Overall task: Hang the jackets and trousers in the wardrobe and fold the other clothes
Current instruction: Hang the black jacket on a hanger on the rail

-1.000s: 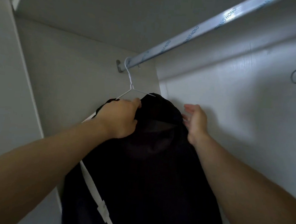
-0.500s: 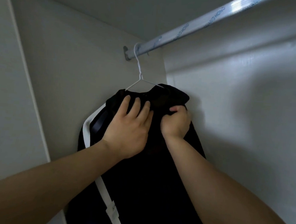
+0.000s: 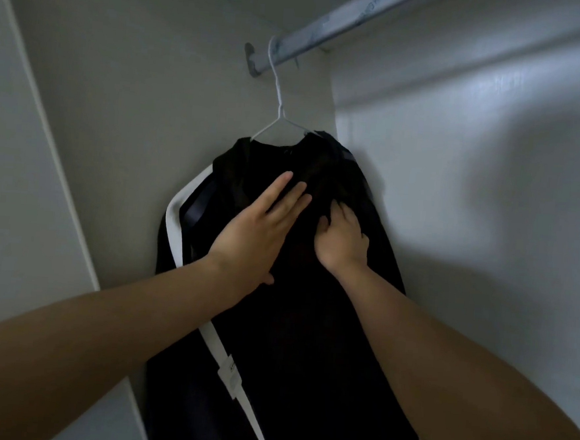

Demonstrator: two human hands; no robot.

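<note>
A black garment [image 3: 307, 341] with a white side stripe hangs on a white wire hanger [image 3: 278, 109] hooked over the wardrobe rail [image 3: 337, 20] at its left end. My left hand [image 3: 257, 231] lies flat on the upper front of the garment, fingers straight and pointing up-right. My right hand [image 3: 344, 237] rests just to its right, fingers bent down into the dark fabric; whether it pinches the cloth is unclear.
The wardrobe's left side wall [image 3: 124, 122] stands close behind the garment, and the pale back wall [image 3: 471, 215] stretches to the right. The rail runs up to the right under the top panel. A white tag [image 3: 231, 375] sits on the stripe.
My left hand let go of the garment's top and slid down flat on its front. My right hand came in from the right edge onto the fabric. The view dropped lower.
</note>
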